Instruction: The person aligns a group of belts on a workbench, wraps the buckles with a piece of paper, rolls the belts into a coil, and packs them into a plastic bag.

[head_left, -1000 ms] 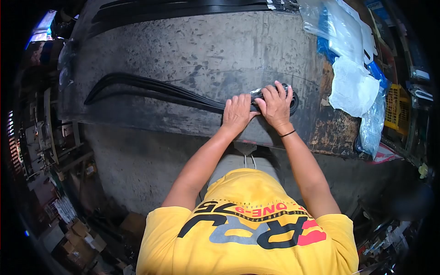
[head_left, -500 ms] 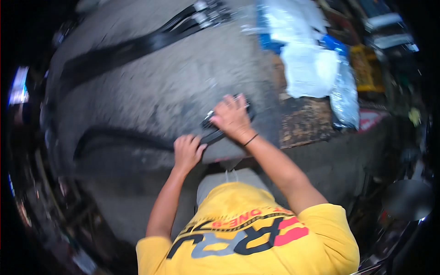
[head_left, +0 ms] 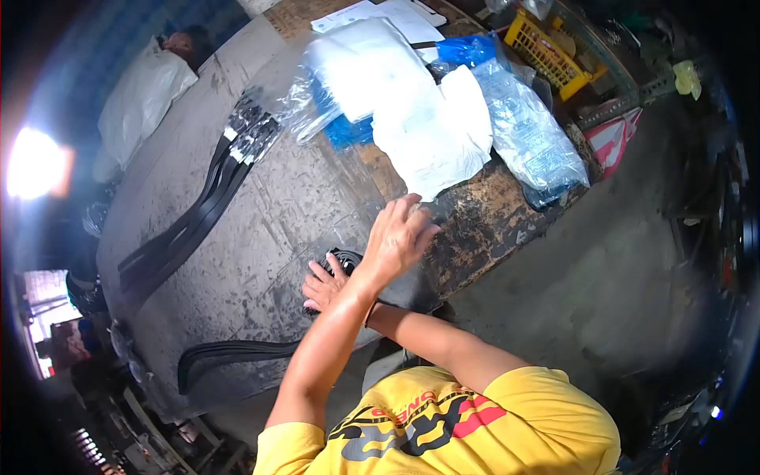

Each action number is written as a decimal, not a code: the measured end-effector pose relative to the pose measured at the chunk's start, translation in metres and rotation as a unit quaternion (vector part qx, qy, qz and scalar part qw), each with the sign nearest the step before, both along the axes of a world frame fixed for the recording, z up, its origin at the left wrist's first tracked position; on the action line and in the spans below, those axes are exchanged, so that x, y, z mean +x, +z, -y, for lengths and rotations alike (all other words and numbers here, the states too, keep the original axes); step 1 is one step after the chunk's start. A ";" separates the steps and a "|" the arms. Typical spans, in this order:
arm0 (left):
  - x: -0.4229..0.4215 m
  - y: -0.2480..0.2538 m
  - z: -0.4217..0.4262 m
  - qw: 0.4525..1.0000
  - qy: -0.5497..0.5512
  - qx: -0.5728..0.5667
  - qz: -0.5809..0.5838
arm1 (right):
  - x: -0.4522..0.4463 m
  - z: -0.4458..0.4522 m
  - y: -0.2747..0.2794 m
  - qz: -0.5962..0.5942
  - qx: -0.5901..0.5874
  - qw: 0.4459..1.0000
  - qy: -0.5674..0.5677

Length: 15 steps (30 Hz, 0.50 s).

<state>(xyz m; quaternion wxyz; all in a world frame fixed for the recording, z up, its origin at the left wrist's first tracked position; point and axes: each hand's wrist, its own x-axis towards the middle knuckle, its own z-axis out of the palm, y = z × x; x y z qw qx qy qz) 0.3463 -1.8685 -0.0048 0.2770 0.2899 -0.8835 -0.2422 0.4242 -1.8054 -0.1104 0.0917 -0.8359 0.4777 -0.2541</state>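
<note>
My left hand is crossed over my right forearm, fingers apart, by the lower corner of a white plastic sheet; I cannot tell whether the fingertips touch it. Below it, my right hand lies spread on a bundle of black straps, pressing it to the table. Part of the bundle is hidden beneath that hand and the arms. The straps' long loose ends curve away to the left along the table's near edge.
A second bundle of black straps with shiny ends lies farther left on the worn table. Clear and blue plastic packs and papers are at the back right. Beyond stands a yellow crate; a white sack is at the left.
My left hand has let go of the straps and moved up and right over my right arm to the white plastic. My right hand stays on the bundle. The view has turned.
</note>
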 end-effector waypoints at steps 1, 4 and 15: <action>-0.003 0.014 -0.008 1.000 -0.007 0.009 -0.006 | -0.001 0.000 0.002 0.005 0.003 1.000 0.004; 0.043 0.023 -0.036 0.981 0.191 0.036 -0.021 | 0.000 -0.001 -0.002 -0.006 -0.059 0.998 -0.034; 0.138 0.002 -0.071 0.974 0.226 -0.008 -0.023 | -0.005 -0.005 0.009 -0.079 -0.083 0.993 -0.027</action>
